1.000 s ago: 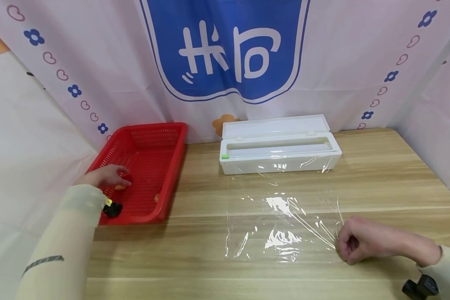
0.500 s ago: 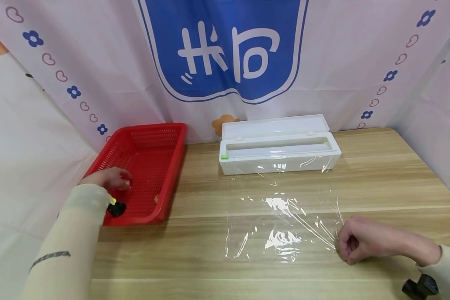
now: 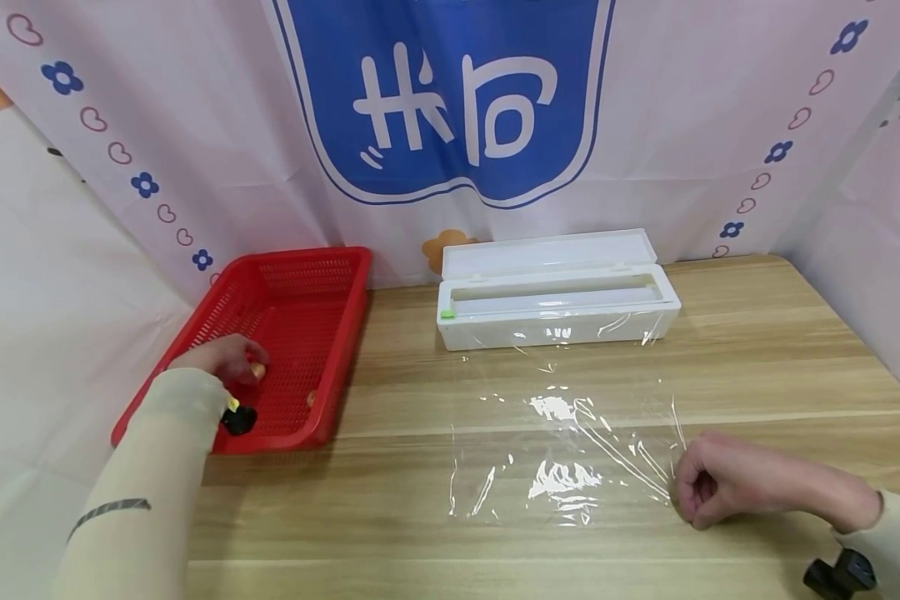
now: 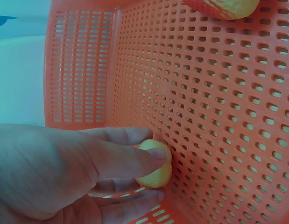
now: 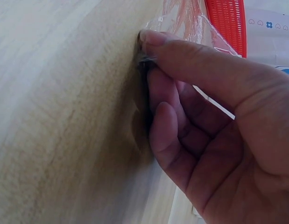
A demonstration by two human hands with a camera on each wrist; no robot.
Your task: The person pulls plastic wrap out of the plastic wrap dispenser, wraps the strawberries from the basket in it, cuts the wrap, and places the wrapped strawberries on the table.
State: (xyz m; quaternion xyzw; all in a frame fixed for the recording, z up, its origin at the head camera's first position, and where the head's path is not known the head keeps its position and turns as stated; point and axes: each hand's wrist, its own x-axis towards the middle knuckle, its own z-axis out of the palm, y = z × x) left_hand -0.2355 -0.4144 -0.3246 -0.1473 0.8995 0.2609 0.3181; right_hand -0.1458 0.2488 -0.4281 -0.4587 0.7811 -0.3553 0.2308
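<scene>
in the basket (image 3: 300, 333), the left hand (image 4: 79, 170) loosely pinches a yellow piece (image 4: 159, 176).

the right hand (image 3: 727, 482) pinches film (image 3: 562, 467) by its edge, fingers curled; table (image 3: 397, 500) separates basket and film.

The small piece (image 4: 157, 178) is showing yellowish; the basket (image 3: 342, 354), red; the box (image 3: 547, 335), white. The surface (image 3: 375, 521) is displaying brown woodgrain.

Yellow rounded lump (image 4: 158, 178) in left hand (image 4: 74, 170), inside red basket (image 3: 307, 333); creased clear film (image 3: 561, 478), across table (image 3: 795, 358), corner in right hand (image 3: 727, 479)
</scene>
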